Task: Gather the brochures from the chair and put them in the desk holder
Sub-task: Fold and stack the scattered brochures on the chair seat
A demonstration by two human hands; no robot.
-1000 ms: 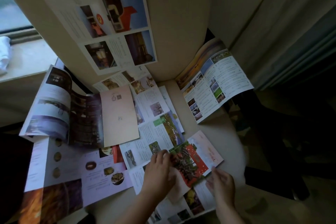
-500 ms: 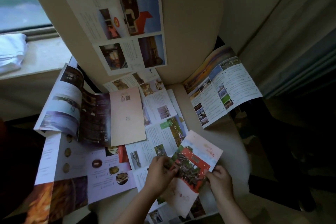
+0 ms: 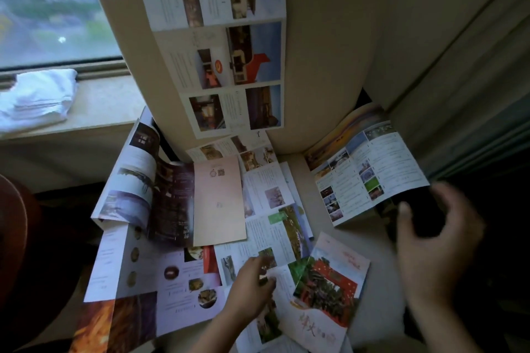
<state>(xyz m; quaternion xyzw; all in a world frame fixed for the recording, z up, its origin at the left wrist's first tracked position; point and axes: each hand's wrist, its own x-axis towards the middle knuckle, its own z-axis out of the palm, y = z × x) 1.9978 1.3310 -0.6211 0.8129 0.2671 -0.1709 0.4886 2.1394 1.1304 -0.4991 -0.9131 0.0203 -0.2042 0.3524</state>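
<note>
Since no desk holder is in view, nothing's filed yet: glossy paper brochures [image 3: 218, 200] cover the beige upholstered chair [image 3: 329, 66]. Left hand [image 3: 252, 286] pinches the red-and-green folded brochure [image 3: 324, 289] at the chair's front edge; right hand [image 3: 430, 241] spread, empty.

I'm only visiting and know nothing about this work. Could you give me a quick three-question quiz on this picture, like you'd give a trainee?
1. True or false: the right hand is gripping a brochure.
2. What lies on the windowsill? A) a folded white towel B) a mug C) a laptop
3. Fill in: the red-picture brochure is held at its edge by the ___ hand.

Key: 1 false, it is open and holds nothing. 2 A. 3 left hand.
</note>
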